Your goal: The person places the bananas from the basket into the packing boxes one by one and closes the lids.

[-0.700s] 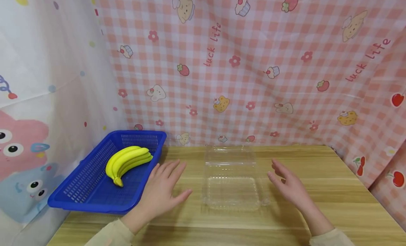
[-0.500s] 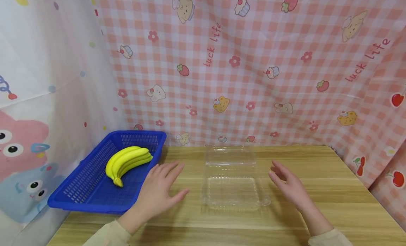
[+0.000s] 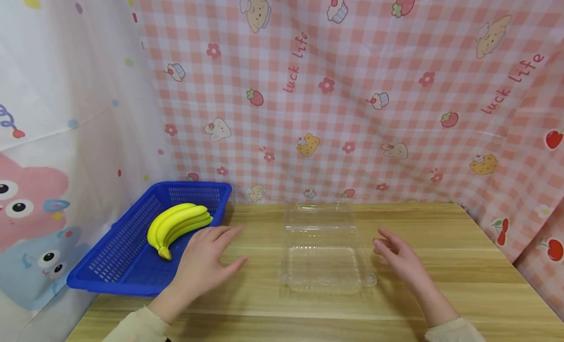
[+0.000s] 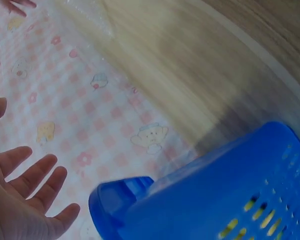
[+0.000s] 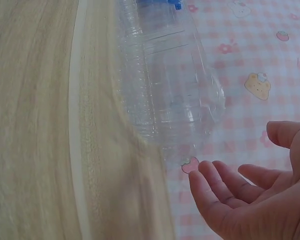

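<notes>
Two bare hands are over the wooden desk [image 3: 282,317], one at each side of a clear plastic container [image 3: 323,268]. The left hand [image 3: 200,263] is wide: its fingers are spread and the thumb stands well away from them. In the head view it covers a part of the right rim of the blue basket [image 3: 119,287], but the left wrist view shows a gap between the fingers and this basket. The right hand [image 3: 405,263] is also fairly wide, with the fingers softly bent and the thumb apart; it is near the right side of the container, and in the right wrist view its fingertips do not touch the plastic.

The bunch of yellow bananas [image 3: 176,227] lies inside the basket, toward its far end, with the stem pointing to the near side. Through the slots of the basket, some yellow is seen in the left wrist view. The container sits on the desk with its lid [image 3: 319,215] folded back, toward the pink checked curtain [image 3: 352,111]. This curtain carries small flowers, strawberries and the words "luck life". On the left side hangs a white cloth [image 3: 97,87] with coloured figures.
</notes>
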